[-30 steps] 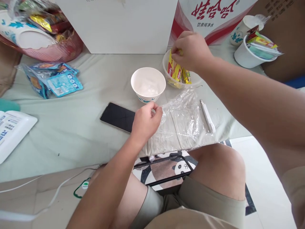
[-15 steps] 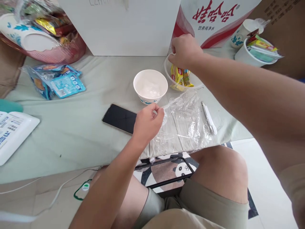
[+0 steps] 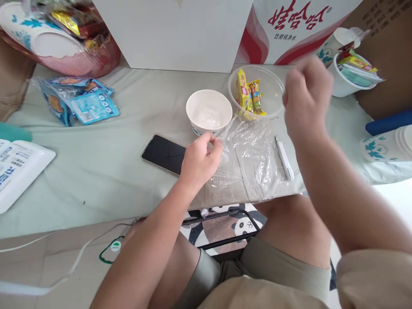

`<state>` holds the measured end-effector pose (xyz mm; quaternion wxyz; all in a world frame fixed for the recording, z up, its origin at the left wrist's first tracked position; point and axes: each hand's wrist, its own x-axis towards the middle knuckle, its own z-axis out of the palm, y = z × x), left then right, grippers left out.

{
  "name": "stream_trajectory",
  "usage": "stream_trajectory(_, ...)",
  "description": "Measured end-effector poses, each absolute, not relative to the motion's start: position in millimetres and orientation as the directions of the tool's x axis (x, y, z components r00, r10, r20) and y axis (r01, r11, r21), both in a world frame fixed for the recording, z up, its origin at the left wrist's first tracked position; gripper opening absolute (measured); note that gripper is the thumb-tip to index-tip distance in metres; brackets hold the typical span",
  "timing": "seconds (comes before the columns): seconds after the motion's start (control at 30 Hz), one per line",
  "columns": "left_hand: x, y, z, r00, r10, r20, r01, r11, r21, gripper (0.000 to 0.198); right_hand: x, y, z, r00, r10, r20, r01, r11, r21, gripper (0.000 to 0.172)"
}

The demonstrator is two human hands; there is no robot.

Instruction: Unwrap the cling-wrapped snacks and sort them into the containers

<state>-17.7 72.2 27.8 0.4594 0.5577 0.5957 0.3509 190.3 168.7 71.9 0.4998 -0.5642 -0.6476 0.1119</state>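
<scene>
The left hand pinches the edge of a clear plastic sheet, which spreads out to the right of that pinch. A white bowl stands just past the pinch, and a black phone lies to its left. The right hand is blurry, so I can't tell if it grips anything. Left of it, a clear bowl has yellow snack packs inside.

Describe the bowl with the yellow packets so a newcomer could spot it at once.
Find the carton with big red lettering at the back. In front of it, the clear plastic bowl stands just right of a white paper bowl. Unlike that opaque neighbour, it is see-through and has yellow packets inside.
</scene>
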Motion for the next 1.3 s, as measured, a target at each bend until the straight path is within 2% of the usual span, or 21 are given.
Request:
stream_trajectory(0.03, -18, 72, 27, 0.044, 0.987, -0.153, 0.339, 0.130, 0.932, 0.023, 201, 143, 59, 0.185, 0.836, 0.516, 0.641, 0.295, -0.708, 0.027)
stream_trajectory(0.13, -19, 70, 23, 0.040, 0.992, -0.117, 0.289, 0.101, 0.952, 0.024, 227, 84, 16, 0.275, 0.898, 0.343, 0.692, 0.062, -0.719, 0.008)
stream_trajectory(0.2, -20, 68, 21, 0.057, 0.996, -0.064, 0.162, 0.054, 0.985, 0.026, 234, 66, -6, 0.256, 0.907, 0.335, 0.735, 0.042, -0.676, 0.015)
stream_trajectory(0.33, -31, 64, 25, 0.138, 0.990, 0.036, -0.215, -0.005, 0.977, 0.028, 233, 63, -23, 0.101, 0.915, 0.390, 0.753, 0.186, -0.631, 0.037)
stream_trajectory(0.43, -43, 62, 31, 0.216, 0.973, 0.081, -0.401, 0.013, 0.916, 0.024, 224, 62, -25, -0.006, 0.967, 0.256, 0.668, 0.194, -0.718, 0.060)
stream_trajectory(0.53, -56, 64, 31, 0.266, 0.957, 0.115, -0.495, 0.034, 0.868, 0.024, 215, 55, -26, -0.118, 0.985, 0.130, 0.613, 0.175, -0.771, 0.076)
stream_trajectory(0.63, -68, 69, 26, 0.280, 0.954, 0.104, -0.540, 0.066, 0.839, 0.021, 211, 50, -26, -0.124, 0.987, 0.103, 0.627, 0.158, -0.763, 0.076)
stream_trajectory(0.73, -79, 78, 19, 0.320, 0.935, 0.155, -0.614, 0.080, 0.785, 0.018, 212, 47, -24, -0.042, 0.987, 0.154, 0.677, 0.141, -0.722, 0.065)
stream_trajectory(0.8, -85, 82, 15, 0.329, 0.927, 0.181, -0.665, 0.091, 0.742, 0.018, 213, 46, -22, -0.029, 0.990, 0.135, 0.658, 0.121, -0.743, 0.059)
stream_trajectory(0.9, -90, 87, 10, 0.239, 0.964, 0.119, -0.682, 0.079, 0.727, 0.021, 210, 44, -20, -0.126, 0.991, 0.037, 0.480, 0.094, -0.872, 0.068)
stream_trajectory(1.0, -93, 88, 8, 0.157, 0.986, 0.058, -0.646, 0.058, 0.761, 0.027, 204, 42, -18, -0.154, 0.988, 0.026, 0.304, 0.072, -0.950, 0.075)
stream_trajectory(1.1, -94, 87, 13, 0.148, 0.989, 0.027, -0.604, 0.069, 0.794, 0.024, 202, 43, -17, -0.043, 0.999, 0.034, 0.236, 0.043, -0.971, 0.056)
stream_trajectory(1.17, -91, 86, 20, 0.088, 0.995, -0.052, -0.552, 0.092, 0.829, 0.022, 204, 44, -16, 0.026, 0.999, 0.037, 0.206, 0.031, -0.978, 0.043)
stream_trajectory(1.23, -86, 85, 27, -0.081, 0.984, -0.160, -0.470, 0.104, 0.877, 0.022, 207, 44, -15, 0.091, 0.994, 0.066, 0.188, 0.048, -0.981, 0.034)
stream_trajectory(1.3, -79, 83, 31, -0.270, 0.941, -0.205, -0.384, 0.090, 0.919, 0.023, 210, 44, -15, 0.162, 0.980, 0.118, 0.198, 0.085, -0.976, 0.028)
